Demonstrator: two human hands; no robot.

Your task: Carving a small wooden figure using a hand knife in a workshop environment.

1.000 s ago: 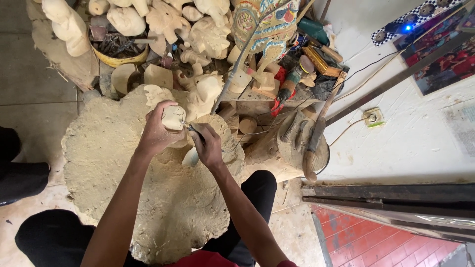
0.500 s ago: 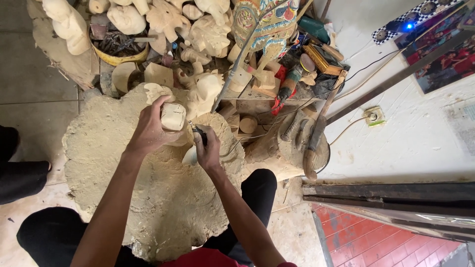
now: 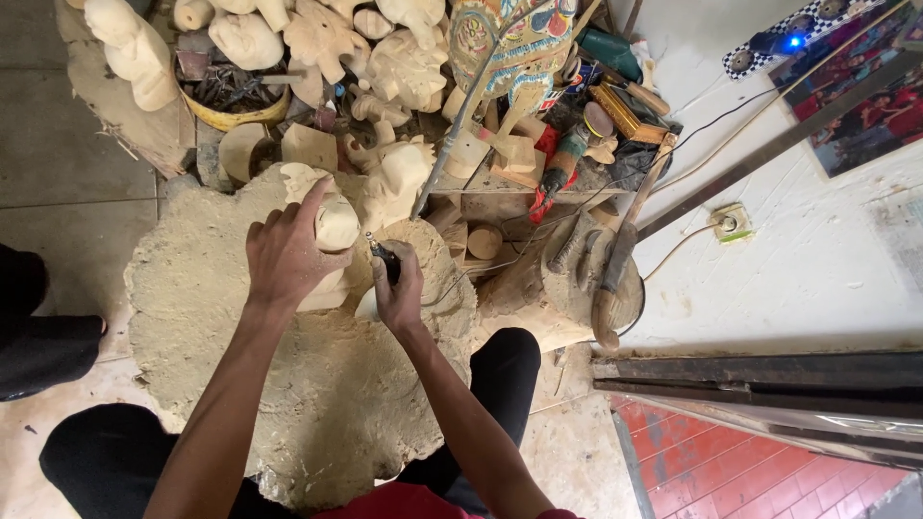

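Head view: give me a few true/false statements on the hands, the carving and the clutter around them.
1. The left hand rests on a pale wood carving. True.
2. The right hand is empty. False: it grips a small dark rotary tool.
3. The yellow bowl holds fruit. False: it holds dark metal tools.
4. A painted puppet figure stands above the work. True.
5. Sawdust covers the surface under the hands. True.
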